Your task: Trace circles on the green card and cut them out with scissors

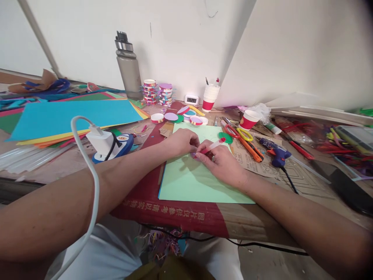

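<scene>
Head view: pen (214,146), Chinese-printed red cardboard (175,216).

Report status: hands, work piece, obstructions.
Right hand holds pen, tip at purple disc. Left hand pins disc on green sheet. Scissors right of sheet, apart.
</scene>
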### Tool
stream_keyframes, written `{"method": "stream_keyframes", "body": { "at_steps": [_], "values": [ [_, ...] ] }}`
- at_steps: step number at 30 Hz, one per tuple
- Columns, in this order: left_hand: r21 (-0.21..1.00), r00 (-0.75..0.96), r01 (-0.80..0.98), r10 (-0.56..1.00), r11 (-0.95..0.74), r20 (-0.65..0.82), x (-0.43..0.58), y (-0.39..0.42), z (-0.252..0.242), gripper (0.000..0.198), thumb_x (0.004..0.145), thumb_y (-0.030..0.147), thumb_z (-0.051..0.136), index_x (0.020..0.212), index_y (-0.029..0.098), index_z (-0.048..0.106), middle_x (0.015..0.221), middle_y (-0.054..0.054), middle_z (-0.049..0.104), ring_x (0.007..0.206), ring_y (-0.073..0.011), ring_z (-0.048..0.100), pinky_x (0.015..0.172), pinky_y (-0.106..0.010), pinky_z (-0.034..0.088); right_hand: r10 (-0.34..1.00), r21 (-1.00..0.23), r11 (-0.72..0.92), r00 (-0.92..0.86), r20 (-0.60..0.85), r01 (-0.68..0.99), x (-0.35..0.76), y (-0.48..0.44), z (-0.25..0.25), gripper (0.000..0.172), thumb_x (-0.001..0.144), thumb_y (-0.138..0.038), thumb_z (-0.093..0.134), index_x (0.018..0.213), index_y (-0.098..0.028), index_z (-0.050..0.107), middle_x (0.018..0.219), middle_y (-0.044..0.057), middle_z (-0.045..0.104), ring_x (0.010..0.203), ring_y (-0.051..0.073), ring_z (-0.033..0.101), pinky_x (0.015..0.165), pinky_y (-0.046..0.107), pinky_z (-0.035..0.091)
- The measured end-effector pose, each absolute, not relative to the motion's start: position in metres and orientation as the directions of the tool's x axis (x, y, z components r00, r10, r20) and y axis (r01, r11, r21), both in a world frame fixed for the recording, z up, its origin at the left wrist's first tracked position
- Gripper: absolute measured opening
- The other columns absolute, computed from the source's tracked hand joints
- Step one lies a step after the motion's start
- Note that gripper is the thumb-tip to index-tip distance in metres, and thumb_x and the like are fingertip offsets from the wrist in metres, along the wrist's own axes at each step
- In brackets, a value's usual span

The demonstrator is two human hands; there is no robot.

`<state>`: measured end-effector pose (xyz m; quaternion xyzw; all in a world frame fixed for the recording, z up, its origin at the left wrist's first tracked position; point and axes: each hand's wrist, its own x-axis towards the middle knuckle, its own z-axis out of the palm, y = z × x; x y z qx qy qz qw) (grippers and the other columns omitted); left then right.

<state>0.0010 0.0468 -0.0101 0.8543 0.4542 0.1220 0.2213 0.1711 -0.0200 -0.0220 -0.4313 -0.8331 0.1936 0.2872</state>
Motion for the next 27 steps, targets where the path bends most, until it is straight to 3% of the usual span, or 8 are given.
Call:
{"method": "stream_keyframes", "body": {
  "at_steps": [27],
  "values": [
    [0.510, 0.582, 0.700, 0.813, -0.499, -0.003, 0.002, 0.050, -0.011, 0.018, 0.073, 0.027, 0.067, 0.086, 0.018, 0.075, 0.077, -0.001, 0.072, 0.071, -0.0141, 0.062, 0.064, -0.023, 0.042, 0.861, -0.626, 0.506, -0.397, 0.319, 0.594, 0.182, -0.024, -0.020, 0.022, 0.092, -0.032, 0.052, 0.074, -0.019, 0.056, 0.070, 0.001, 0.059, 0.064, 0.014, 0.052, 0.060, 0.027, 0.037]
  ]
}}
